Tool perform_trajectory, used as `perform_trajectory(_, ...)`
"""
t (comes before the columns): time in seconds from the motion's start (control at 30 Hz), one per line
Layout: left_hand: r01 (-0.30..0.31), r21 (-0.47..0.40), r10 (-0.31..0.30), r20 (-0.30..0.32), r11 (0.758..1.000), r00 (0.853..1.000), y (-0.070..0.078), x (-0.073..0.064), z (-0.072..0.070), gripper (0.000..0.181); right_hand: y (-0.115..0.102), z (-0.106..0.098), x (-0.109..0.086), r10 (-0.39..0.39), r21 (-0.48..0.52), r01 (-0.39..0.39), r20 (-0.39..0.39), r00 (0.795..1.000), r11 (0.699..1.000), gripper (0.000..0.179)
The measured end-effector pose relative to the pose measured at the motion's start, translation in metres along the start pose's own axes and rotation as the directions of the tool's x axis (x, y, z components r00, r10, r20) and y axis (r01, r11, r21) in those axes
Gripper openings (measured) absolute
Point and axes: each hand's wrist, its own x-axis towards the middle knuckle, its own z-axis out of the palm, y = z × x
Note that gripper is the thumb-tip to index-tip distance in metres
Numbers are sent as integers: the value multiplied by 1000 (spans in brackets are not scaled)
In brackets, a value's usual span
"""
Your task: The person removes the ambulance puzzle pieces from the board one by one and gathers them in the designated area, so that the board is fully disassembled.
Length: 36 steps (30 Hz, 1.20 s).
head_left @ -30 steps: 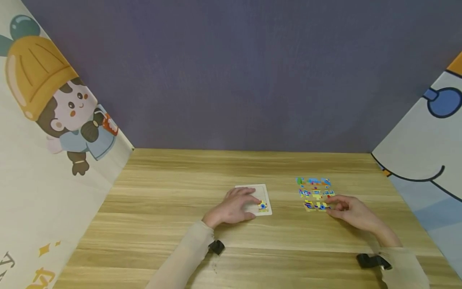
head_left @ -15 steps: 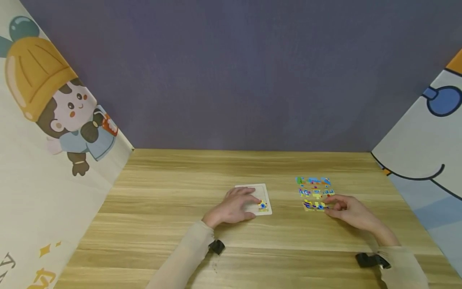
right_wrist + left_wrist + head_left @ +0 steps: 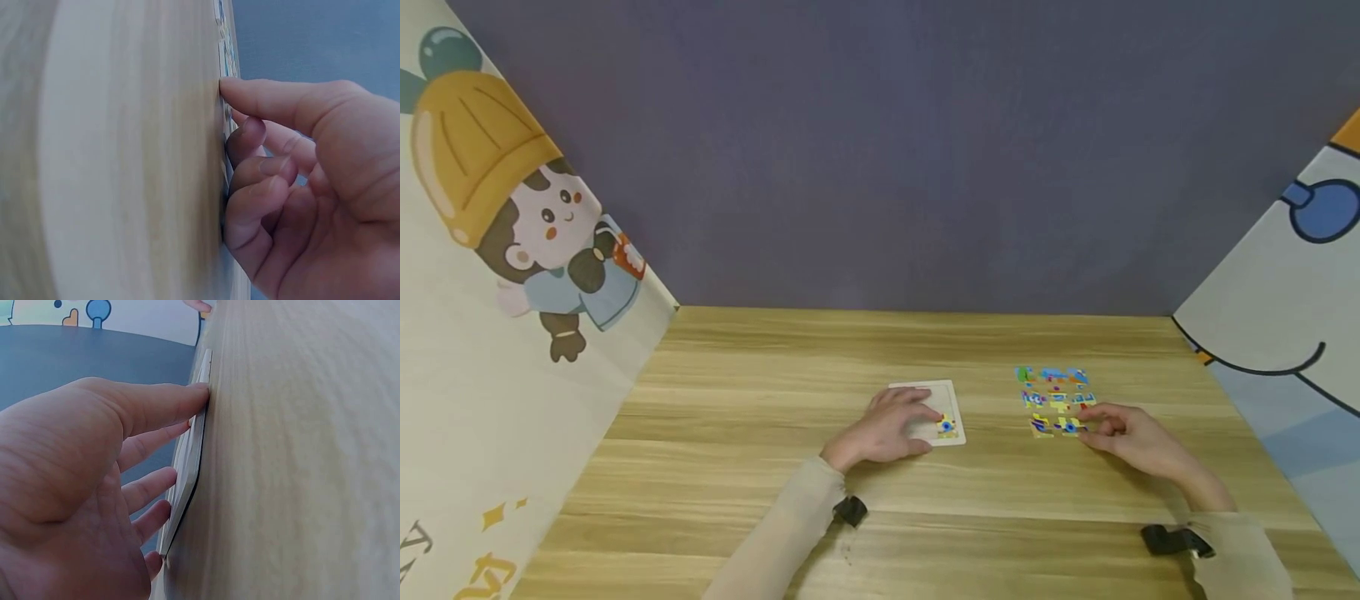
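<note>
A white puzzle tray (image 3: 952,404) lies on the table with one coloured jigsaw piece (image 3: 947,427) in its near right corner. My left hand (image 3: 891,427) rests across the tray, fingers spread over it, index fingertip at that piece. In the left wrist view the thumb (image 3: 169,403) presses against the tray's edge (image 3: 195,450). To the right, my right hand (image 3: 1131,437) pinches the right end of a yellow jigsaw piece with a blue wheel (image 3: 1069,427) between thumb and index finger. Its other fingers are curled in, as the right wrist view shows.
Several more jigsaw pieces (image 3: 1052,377) lie in rows beyond and left of the right hand, on the wooden table (image 3: 775,367). A dark panel (image 3: 880,167) rises behind the table, and printed cartoon walls (image 3: 475,375) flank it.
The right hand slid the wheel piece a little left, close to the neighbouring piece, then back right, where a gap shows again. The left hand and tray stayed in place.
</note>
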Motion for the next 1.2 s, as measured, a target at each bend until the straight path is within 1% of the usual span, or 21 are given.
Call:
perform_trajectory(0.27,-3,-7,3,-6,1000,1000,0,1,0,45,0,0,1,1,16,-1,4,1000,1000,41)
perform_trajectory(0.47,-17,-13,17,-11,1000,1000,0,2,0,45,2,0,2,1,5,-1,-5,1000,1000,40)
perform_trajectory(0.57,-21,-15,20,-11,1000,1000,-1,2,1,45,1,-1,2,0,17,0,-2,1000,1000,41)
perform_trajectory(0.7,-17,-24,17,-10,1000,1000,-1,2,0,45,-2,-2,2,-5,49,4,7,1000,999,41)
perform_trajectory(0.87,-11,-34,11,-5,999,1000,-2,2,0,45,-5,-3,2,2,65,-3,18,1000,998,42)
perform_trajectory(1.0,-11,-20,11,-9,1000,1000,-3,3,0,46,-9,-2,2,14,79,-17,37,999,997,44)
perform_trajectory(1.1,-7,-19,7,-10,1000,1000,-3,2,0,46,-12,0,2,6,93,-11,57,998,996,44)
perform_trajectory(1.17,-9,-20,9,-10,1000,1000,-3,2,1,45,-15,2,2,-13,104,6,70,997,995,44)
perform_trajectory(1.2,-11,-25,11,-9,1000,1000,-3,2,1,45,-16,3,3,-7,106,-1,70,998,994,44)
